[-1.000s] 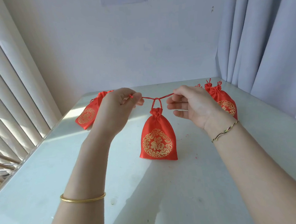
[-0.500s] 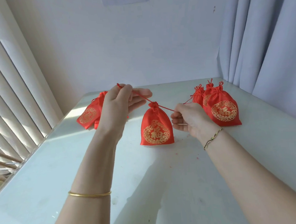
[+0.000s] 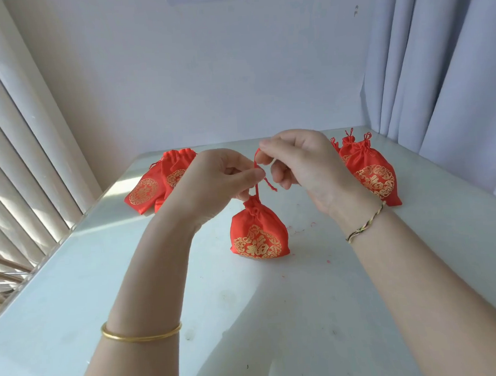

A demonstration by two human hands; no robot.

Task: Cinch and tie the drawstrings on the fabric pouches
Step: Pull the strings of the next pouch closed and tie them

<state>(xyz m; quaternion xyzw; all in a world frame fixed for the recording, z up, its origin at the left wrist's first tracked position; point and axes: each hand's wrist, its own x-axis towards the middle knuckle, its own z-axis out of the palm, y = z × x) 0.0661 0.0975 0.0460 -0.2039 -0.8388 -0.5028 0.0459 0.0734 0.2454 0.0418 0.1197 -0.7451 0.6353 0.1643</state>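
Observation:
A red pouch [image 3: 258, 233] with a gold emblem stands on the white table [image 3: 278, 316], its neck cinched shut. Its red drawstrings [image 3: 257, 184] rise from the neck between my hands. My left hand [image 3: 217, 181] pinches one string just above the pouch. My right hand [image 3: 300, 161] pinches the other string a little higher, making a small loop. A loose string end [image 3: 271, 185] hangs between the hands. Both hands hover close together above the pouch.
Two red pouches [image 3: 154, 187] lie flat at the back left. At the back right stand cinched red pouches [image 3: 371, 174], partly hidden by my right wrist. Vertical blinds [image 3: 20, 143] run along the left, a grey curtain [image 3: 451, 73] hangs on the right, and a wall closes the back.
My hands, spread apart and pulling the strings sideways before, have come together above the pouch. The strings now run upward and form a loop. The pouch has sunk and sits squatter.

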